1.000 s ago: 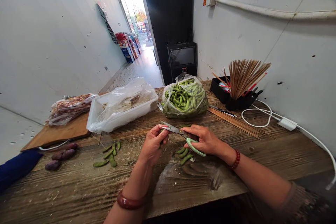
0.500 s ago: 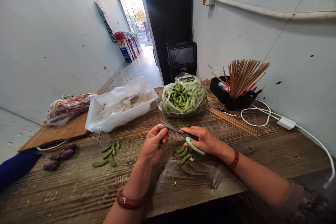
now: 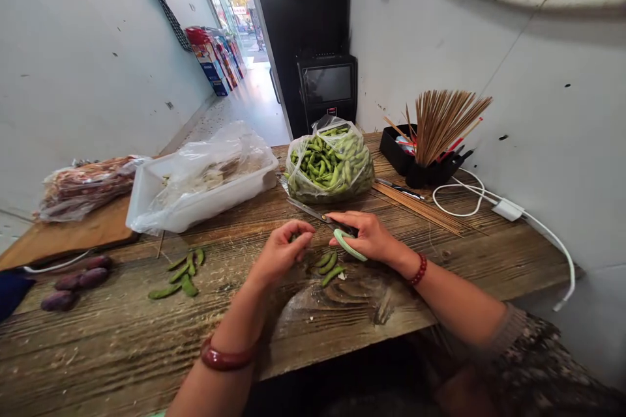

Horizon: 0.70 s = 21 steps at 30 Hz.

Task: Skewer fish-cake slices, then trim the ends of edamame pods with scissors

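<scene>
My right hand [image 3: 375,238] grips a pair of scissors [image 3: 348,245] with pale green handles, their metal blades pointing to the upper left. My left hand [image 3: 278,253] is closed, thumb and fingers together, around a green edamame pod [image 3: 294,236] that is mostly hidden. The blades lie just beyond the left fingertips, apart from them. Under the hands, a few loose pods [image 3: 333,275] rest on the wooden table [image 3: 147,352]. More edamame pods [image 3: 188,284] form a small group to the left. A clear bag full of edamame [image 3: 330,169] stands behind my hands.
A white tub [image 3: 205,205] draped with plastic stands at the back left, beside a bagged bundle [image 3: 92,186] on a wooden board [image 3: 68,234]. Purple tubers [image 3: 81,280] lie at the left. Skewers [image 3: 443,127] stand in a black holder at right, near a white cable [image 3: 542,228].
The scissor blades have come away from my left fingertips. My left hand has drawn its fingers in. The whole view has shifted, so the table things appear further left and mostly higher.
</scene>
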Tool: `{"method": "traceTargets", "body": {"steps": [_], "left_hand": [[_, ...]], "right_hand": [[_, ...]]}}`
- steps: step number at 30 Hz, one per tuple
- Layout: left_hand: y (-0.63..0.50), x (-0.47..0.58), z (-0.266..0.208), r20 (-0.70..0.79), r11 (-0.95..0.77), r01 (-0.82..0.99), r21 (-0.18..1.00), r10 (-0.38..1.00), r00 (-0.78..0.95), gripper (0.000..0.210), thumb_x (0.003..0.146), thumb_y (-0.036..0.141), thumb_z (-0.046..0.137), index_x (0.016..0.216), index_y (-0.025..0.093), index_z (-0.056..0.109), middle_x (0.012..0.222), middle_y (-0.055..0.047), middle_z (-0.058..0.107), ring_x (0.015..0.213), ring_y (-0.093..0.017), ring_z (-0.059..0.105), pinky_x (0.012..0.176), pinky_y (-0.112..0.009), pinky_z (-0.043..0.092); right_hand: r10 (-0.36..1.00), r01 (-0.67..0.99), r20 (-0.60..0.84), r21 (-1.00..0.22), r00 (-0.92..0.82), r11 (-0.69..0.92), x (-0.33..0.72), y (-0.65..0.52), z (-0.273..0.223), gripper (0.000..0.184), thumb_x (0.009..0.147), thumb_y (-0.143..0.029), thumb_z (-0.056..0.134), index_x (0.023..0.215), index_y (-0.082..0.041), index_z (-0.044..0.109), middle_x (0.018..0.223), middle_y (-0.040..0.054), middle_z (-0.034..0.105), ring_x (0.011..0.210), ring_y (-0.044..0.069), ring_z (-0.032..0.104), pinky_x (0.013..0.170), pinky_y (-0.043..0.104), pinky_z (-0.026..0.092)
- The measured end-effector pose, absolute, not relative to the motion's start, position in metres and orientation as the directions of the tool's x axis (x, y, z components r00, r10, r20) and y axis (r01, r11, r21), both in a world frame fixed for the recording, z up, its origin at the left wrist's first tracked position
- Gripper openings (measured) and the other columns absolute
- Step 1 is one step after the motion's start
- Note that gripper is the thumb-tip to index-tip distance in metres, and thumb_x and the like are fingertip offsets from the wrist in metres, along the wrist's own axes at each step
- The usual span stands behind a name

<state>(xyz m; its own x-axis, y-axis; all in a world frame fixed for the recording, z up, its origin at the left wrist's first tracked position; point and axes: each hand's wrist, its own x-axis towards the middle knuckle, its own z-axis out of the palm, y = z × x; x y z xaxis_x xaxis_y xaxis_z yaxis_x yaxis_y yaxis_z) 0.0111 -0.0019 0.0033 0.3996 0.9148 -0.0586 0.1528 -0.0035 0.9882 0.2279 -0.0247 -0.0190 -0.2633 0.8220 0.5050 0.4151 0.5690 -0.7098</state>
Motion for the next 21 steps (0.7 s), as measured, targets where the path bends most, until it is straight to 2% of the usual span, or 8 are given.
{"method": "traceTargets", "body": {"steps": [3,6,11,14,17,21], "left_hand": [[-0.002,0.015,-0.004,0.007,-0.238,0.406,0.883,0.869,0.494,0.012,0.075,0.026,0.065,0.078,0.016,0.07,0.069,-0.002,0.065,0.064,-0.014,0.055,0.061,-0.024,0.041],[-0.004,0.017,-0.008,-0.002,-0.402,0.547,0.734,0.804,0.594,0.01,0.073,0.023,0.064,0.077,0.018,0.072,0.069,-0.001,0.065,0.065,-0.016,0.055,0.063,-0.026,0.038],[-0.011,0.016,-0.004,-0.072,-0.499,0.624,0.601,0.745,0.664,0.009,0.073,0.018,0.061,0.077,0.019,0.069,0.065,0.0,0.061,0.059,-0.014,0.05,0.057,-0.026,0.033],[-0.013,0.016,-0.003,-0.046,-0.536,0.636,0.555,0.743,0.667,0.011,0.072,0.012,0.058,0.07,0.018,0.066,0.063,0.001,0.059,0.057,-0.013,0.047,0.057,-0.026,0.031],[-0.01,0.016,-0.002,0.028,-0.493,0.606,0.625,0.789,0.613,0.011,0.07,0.01,0.056,0.065,0.018,0.062,0.061,0.001,0.056,0.058,-0.013,0.046,0.058,-0.025,0.032],[-0.005,0.01,0.007,0.082,-0.283,0.416,0.864,0.895,0.438,0.007,0.073,0.023,0.063,0.07,0.016,0.061,0.066,0.001,0.057,0.064,-0.013,0.049,0.062,-0.024,0.037]], "right_hand": [[0.827,0.411,0.5,-0.718,-0.257,0.562,0.227,-0.025,-0.019,0.048,0.075,-0.028,0.077,0.121,-0.018,0.066,0.115,0.0096,0.071,0.102,0.021,0.068,0.091,0.031,0.053],[0.831,0.424,0.492,-0.716,-0.258,0.555,0.227,-0.025,-0.019,0.049,0.075,-0.026,0.077,0.121,-0.018,0.065,0.115,0.0094,0.071,0.103,0.021,0.067,0.091,0.032,0.053],[0.829,0.419,0.49,-0.715,-0.27,0.56,0.227,-0.025,-0.019,0.048,0.076,-0.024,0.076,0.122,-0.017,0.065,0.116,0.0097,0.07,0.103,0.021,0.067,0.09,0.031,0.053],[0.827,0.415,0.488,-0.715,-0.28,0.562,0.226,-0.025,-0.019,0.048,0.076,-0.026,0.076,0.122,-0.018,0.065,0.113,0.0094,0.071,0.098,0.021,0.068,0.087,0.031,0.053],[0.831,0.415,0.482,-0.72,-0.278,0.556,0.226,-0.026,-0.018,0.047,0.077,-0.027,0.075,0.122,-0.018,0.065,0.108,0.0089,0.072,0.093,0.02,0.068,0.084,0.03,0.054],[0.841,0.428,0.476,-0.724,-0.257,0.54,0.226,-0.027,-0.015,0.049,0.076,-0.031,0.076,0.121,-0.017,0.065,0.105,0.0095,0.072,0.09,0.02,0.067,0.082,0.031,0.053]]}}
